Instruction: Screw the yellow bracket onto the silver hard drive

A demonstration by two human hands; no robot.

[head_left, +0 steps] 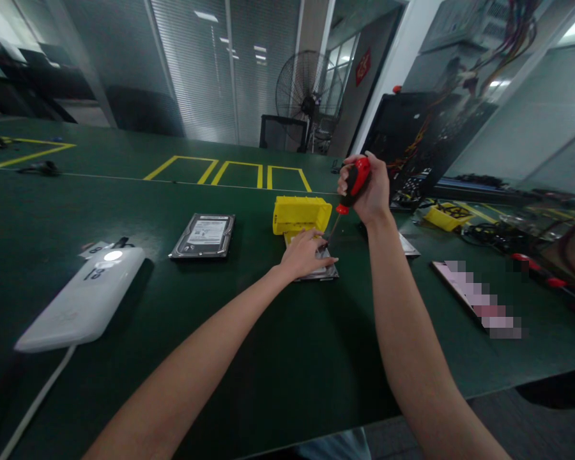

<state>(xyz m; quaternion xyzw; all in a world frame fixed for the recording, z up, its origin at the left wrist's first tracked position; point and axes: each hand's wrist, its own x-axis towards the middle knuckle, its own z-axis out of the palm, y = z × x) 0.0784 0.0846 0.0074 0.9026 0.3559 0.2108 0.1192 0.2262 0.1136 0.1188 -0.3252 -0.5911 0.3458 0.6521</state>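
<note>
My left hand (305,254) lies over a hard drive (323,275) and holds it down on the table, its thumb stretched along the drive and its fingers near the screwdriver's tip. Much of that drive is hidden under the hand. Wrapped around the red and black handle of a screwdriver (358,181), my right hand (374,191) is raised above the drive. The screwdriver slants down to the left, its tip at the drive beside my left fingers. Right behind the drive is a yellow plastic bin (301,214), tipped with its opening towards me.
Left of the bin lies another hard drive (204,236). A white power bank (84,297) with a cable sits further left. Partly behind my right forearm is another drive (407,245). A phone-like slab (474,297), a yellow bin (448,217) and tangled cables (501,236) are at the right.
</note>
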